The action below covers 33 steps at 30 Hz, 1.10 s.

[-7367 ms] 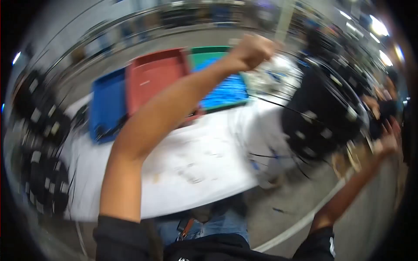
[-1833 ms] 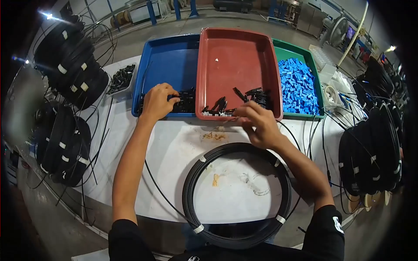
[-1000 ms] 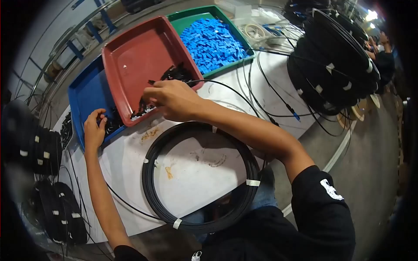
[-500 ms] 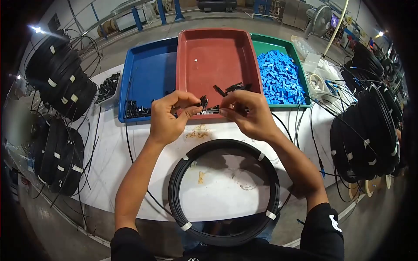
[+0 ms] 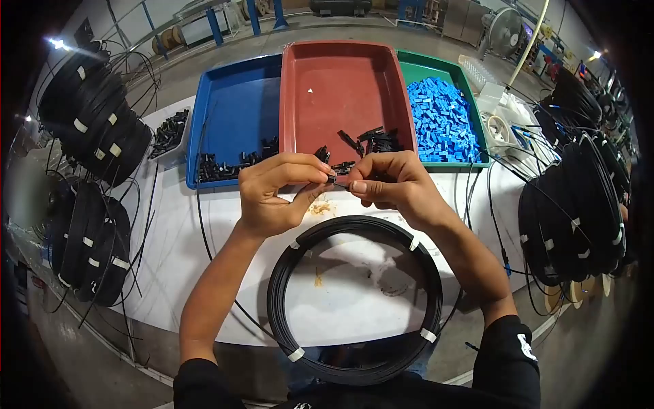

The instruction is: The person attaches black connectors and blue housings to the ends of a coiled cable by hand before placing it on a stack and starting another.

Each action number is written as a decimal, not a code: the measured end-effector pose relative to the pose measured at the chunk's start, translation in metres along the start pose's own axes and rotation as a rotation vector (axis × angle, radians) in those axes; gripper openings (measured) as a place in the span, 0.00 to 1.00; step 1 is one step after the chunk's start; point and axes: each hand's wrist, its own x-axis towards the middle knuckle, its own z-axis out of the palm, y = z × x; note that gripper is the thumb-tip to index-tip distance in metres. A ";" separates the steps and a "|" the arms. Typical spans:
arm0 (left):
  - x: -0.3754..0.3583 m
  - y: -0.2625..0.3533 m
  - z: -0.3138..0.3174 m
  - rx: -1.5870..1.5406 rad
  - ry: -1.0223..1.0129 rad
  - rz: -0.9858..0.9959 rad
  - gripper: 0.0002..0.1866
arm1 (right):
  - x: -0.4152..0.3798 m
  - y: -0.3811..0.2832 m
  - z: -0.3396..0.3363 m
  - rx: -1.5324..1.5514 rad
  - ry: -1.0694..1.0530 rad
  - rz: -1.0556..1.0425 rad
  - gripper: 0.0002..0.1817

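Note:
My left hand [image 5: 279, 191] pinches a small dark connector part [image 5: 332, 178] between thumb and fingertips, above the front edge of the red tray. Close on its right, my right hand [image 5: 395, 184] is closed in a pinch on a thin black piece [image 5: 343, 185]. The two pieces meet or nearly meet; fingers hide most of them. Below my hands lies a coil of black cable [image 5: 276, 286], bound with white tape, reaching over the table's near edge. Loose black connector parts [image 5: 378, 138] lie in the red tray [image 5: 340, 75], just behind my fingers.
The blue tray [image 5: 238, 95] holds black parts along its front. Blue clips [image 5: 443, 119] fill much of the green tray [image 5: 415, 61]. A clear bin [image 5: 170, 136] of black parts stands at left. Cable coils [image 5: 95, 129] are stacked left, and more coils [image 5: 572, 211] at right.
My hands have come together, the right one moving left and slightly down to meet the left. Both have turned a little. The view has shifted slightly.

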 end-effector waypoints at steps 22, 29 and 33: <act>0.004 0.009 -0.001 0.205 -0.011 0.247 0.11 | -0.011 -0.019 0.006 -0.195 0.032 0.045 0.07; 0.003 0.016 0.009 0.160 -0.073 0.221 0.14 | -0.010 -0.016 0.003 -0.216 0.007 -0.049 0.10; 0.006 0.017 0.007 -0.043 -0.110 -0.007 0.37 | -0.004 -0.011 -0.009 -0.219 -0.034 -0.048 0.14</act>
